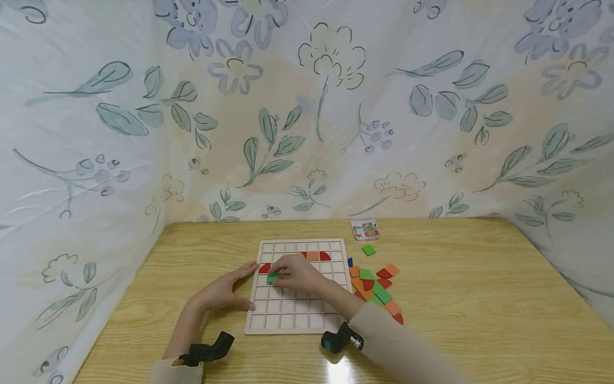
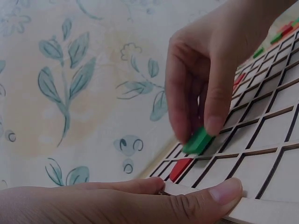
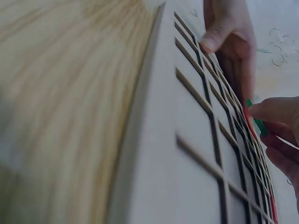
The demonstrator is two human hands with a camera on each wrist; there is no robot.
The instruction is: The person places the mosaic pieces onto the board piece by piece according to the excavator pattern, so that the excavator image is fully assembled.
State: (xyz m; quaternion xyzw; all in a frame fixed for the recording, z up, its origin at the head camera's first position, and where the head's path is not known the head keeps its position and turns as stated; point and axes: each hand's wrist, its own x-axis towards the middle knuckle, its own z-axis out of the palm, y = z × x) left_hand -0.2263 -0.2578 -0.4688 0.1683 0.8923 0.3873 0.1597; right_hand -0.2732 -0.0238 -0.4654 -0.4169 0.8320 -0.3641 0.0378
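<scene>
A green tile (image 1: 272, 277) hangs pinched between the thumb and fingers of the right hand (image 1: 301, 274), just over the left part of the gridded board (image 1: 302, 321). It's tipped at a slant, beside the quarter-round red piece (image 1: 265, 268) in the leftmost column and slightly nearer the person; whether it touches the grid, I can't tell from here. It looks squarish, so I make out no clear long axis. The right hand comes across the board from the right, with the tile at its far-left end. The left hand (image 1: 220, 292) is close by on the other side, fingers extended, thumb and fingertips resting at the board's left edge. Farther up, red pieces flank an orange square (image 1: 313, 256). Off to the right, a loose heap of coloured pieces (image 1: 382, 294) lies on the desk (image 1: 470, 298), below a small pattern card (image 1: 365, 229).
</scene>
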